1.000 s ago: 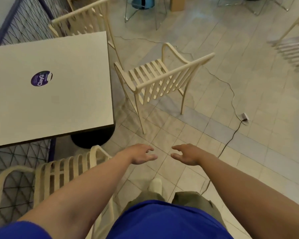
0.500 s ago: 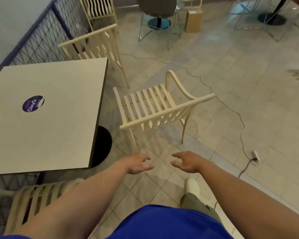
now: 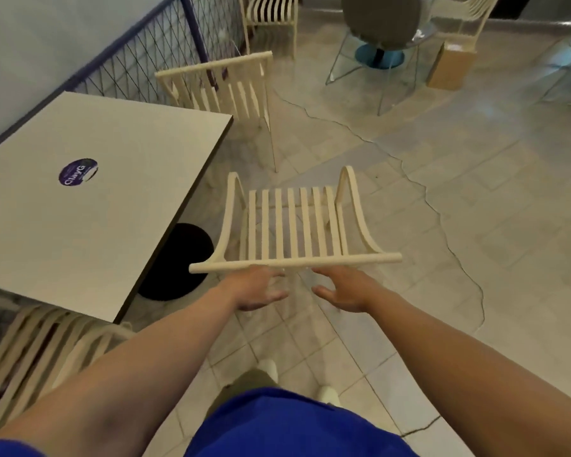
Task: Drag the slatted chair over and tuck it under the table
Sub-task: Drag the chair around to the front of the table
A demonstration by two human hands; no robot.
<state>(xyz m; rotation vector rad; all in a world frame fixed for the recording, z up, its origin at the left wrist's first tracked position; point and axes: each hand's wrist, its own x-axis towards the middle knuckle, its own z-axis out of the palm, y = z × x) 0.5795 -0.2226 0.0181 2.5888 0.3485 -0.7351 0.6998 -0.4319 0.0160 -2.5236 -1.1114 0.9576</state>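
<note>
slatted chair (image 3: 294,225) on the tiled floor (image 3: 475,291), just right of the table (image 3: 96,232), upright, back turned toward the camera, seat pointing away. not under the tabletop: near the table's right edge, beside the black round base (image 3: 178,258). top rail of the backrest level and closest to the person, 2 curved armrests running forward from its ends.

left hand (image 3: 254,288) and right hand (image 3: 343,290) stretched forward side by side, just below the middle of that top rail, a small gap between them. fingers (image 3: 269,274) of the left released and loosely spread, thumb apart underneath; fingers (image 3: 325,274) of the right likewise released, lightly bent, wrapped round nothing. tips right at the rail's lower edge; cannot tell whether touching it or just short of it.

round purple sticker (image 3: 78,171) on the pale tabletop. a 2nd cream slatted chair (image 3: 221,84) at the table's far side, back to the mesh railing (image 3: 139,57). a 3rd one (image 3: 30,351) at the near side, partly under the tabletop, bottom left. thin cable (image 3: 442,212) snaking over the tiles to the right. farther back a grey chair on wire legs (image 3: 379,24), a blue disc base (image 3: 378,56) behind it, and a cardboard box (image 3: 449,65) on the floor. blue shirt (image 3: 277,423) and 2 pale shoes (image 3: 327,394) at the bottom.
</note>
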